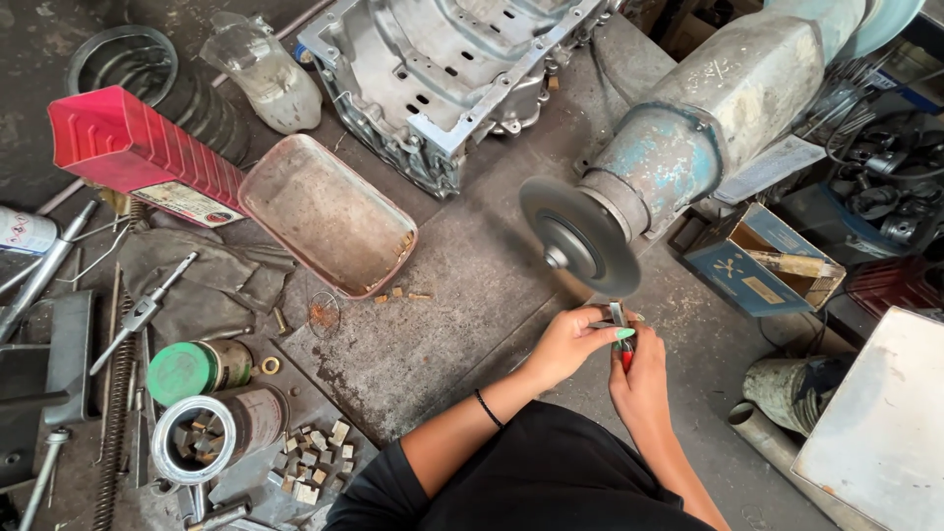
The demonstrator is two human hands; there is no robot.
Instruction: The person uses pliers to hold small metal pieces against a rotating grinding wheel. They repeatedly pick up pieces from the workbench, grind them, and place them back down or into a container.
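My left hand [568,344] and my right hand [641,379] meet just below the grey grinding wheel [580,234] of a blue bench grinder [708,118]. Both grip a small metal piece [618,315] held upright toward the wheel's lower edge. A red-handled tool [625,360] shows in my right hand, partly hidden by the fingers. My left wrist wears a black band.
A pink rusty tray [329,214] and a red box [138,147] lie at left. An aluminium engine casing [442,69] sits at the top. Two tins [211,403], several small metal blocks [315,457], a blue cardboard box [762,261] and a white board [880,418] surround the bench.
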